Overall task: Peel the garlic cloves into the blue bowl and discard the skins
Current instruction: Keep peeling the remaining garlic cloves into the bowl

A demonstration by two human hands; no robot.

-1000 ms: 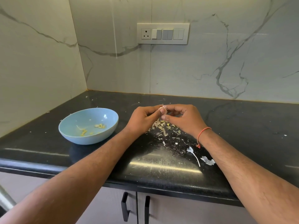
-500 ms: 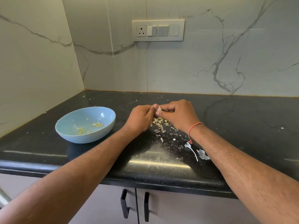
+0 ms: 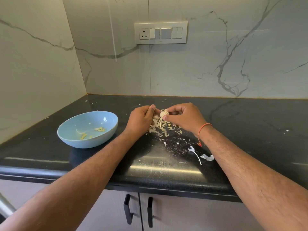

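- The left hand (image 3: 141,120) and right hand (image 3: 183,116) are meeting above the glossy black stone desk (image 3: 250,130), both pinching a small pale garlic clove (image 3: 162,114) whose papery skin is hanging down.
- Scattered dry garlic skins (image 3: 164,132) are lying just beneath the hands.
- A shallow light-blue bowl (image 3: 71,139) is sitting to the left, holding a few yellowish peeled garlic pieces (image 3: 100,129).

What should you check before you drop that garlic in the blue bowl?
1. Garlic clove held in both hands' grip, left hand and right hand: ok.
2. Clove fully peeled: not ok, a strip of skin hangs from it.
3. Blue bowl upright on the counter, left of the hands: ok.
4. Bowl has room: ok, only a few pieces inside.
5. Loose skins discarded: not ok, scattered on the counter.
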